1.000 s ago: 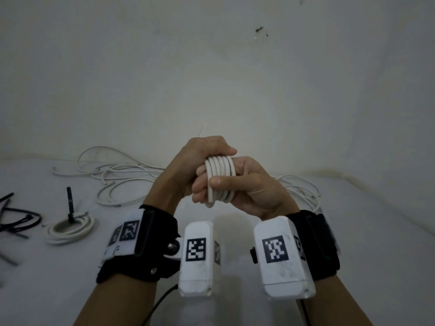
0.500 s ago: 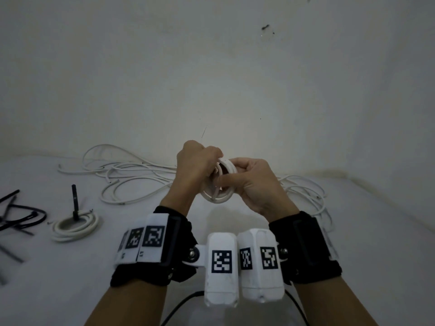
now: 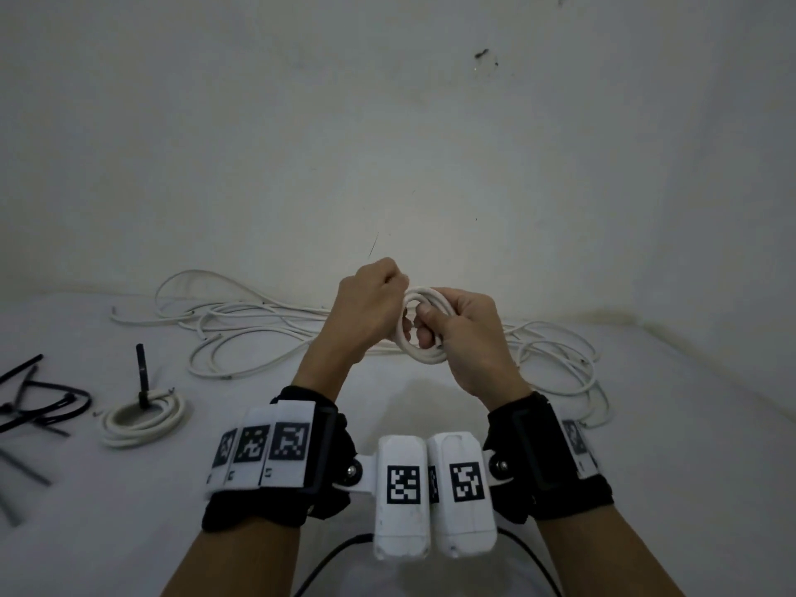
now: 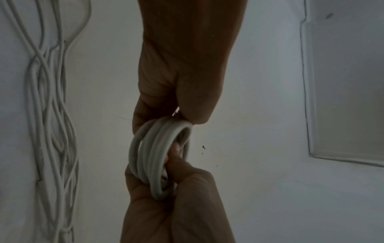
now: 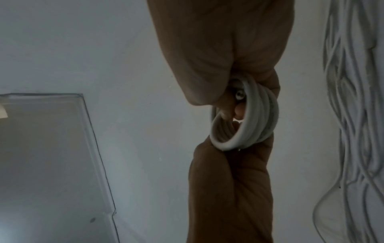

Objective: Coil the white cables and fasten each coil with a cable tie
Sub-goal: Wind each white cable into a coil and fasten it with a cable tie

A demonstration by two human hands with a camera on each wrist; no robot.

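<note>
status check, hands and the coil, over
Left hand and right hand both grip the white coil, held above the table. No tie on it. Black cable ties lie far left. Nothing blocking.

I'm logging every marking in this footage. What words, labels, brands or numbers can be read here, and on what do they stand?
No readable words, brands or numbers in any view.
Wristbands: black-and-white square code patterns, not text; the tiny marks beneath are too small to read.
Wrist camera housings: the same kind of code squares, no text.
Held coil, loose white cables, tied coil, black cable ties: no print visible.
</note>
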